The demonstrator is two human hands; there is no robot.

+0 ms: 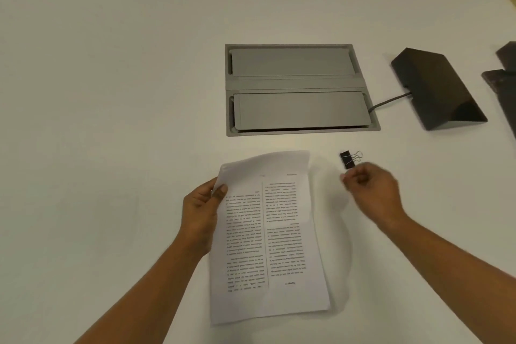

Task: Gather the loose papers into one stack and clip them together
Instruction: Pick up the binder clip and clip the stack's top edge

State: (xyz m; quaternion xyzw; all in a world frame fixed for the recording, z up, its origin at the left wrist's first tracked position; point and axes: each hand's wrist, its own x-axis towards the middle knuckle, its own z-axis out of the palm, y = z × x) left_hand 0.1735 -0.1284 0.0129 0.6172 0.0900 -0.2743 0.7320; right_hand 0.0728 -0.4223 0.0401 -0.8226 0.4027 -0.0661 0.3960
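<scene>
A stack of printed white papers (268, 234) is lifted slightly off the white table, its text upside down to me. My left hand (201, 218) grips the stack's left edge, thumb on top. A black binder clip (348, 160) with silver wire handles lies on the table just beyond the stack's far right corner. My right hand (371, 193) hovers right beside the clip, fingers curled and pinched together near it, holding nothing that I can see.
A grey recessed cable box with two lids (296, 89) is set into the table (111, 92) behind the papers. A black wedge-shaped device (435, 89) with a cable sits to its right. More dark objects (505, 86) lie at the right edge.
</scene>
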